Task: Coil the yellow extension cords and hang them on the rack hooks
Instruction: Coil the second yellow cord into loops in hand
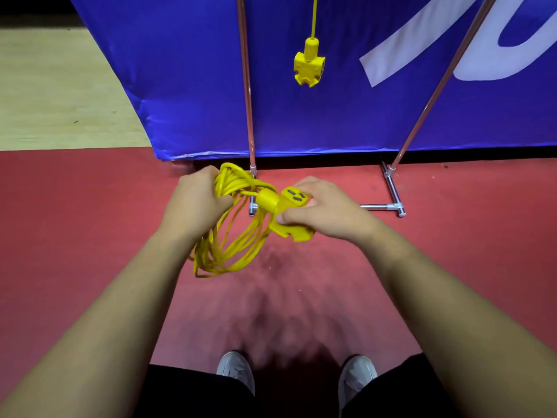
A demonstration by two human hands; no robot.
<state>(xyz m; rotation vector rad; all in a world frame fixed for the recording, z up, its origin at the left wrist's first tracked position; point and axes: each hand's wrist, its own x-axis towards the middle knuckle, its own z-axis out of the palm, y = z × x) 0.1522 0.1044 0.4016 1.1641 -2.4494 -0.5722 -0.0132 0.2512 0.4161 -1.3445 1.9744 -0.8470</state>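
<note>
A yellow extension cord (229, 236) is wound into a loose coil that hangs below my left hand (196, 200), which grips the top of the loops. My right hand (322, 209) is closed around the cord's yellow three-way outlet block (291, 212), its slotted face turned up. A second yellow cord's outlet block (309, 63) dangles from above, between the rack's two metal poles (247, 95). The rack hooks are out of view above the frame.
A blue banner (180, 70) stands behind the rack. The rack's metal foot bars (391, 191) lie on the red floor (90, 221) just ahead of my hands. Pale wooden flooring lies at the far left. My two grey shoes (236, 371) are at the bottom.
</note>
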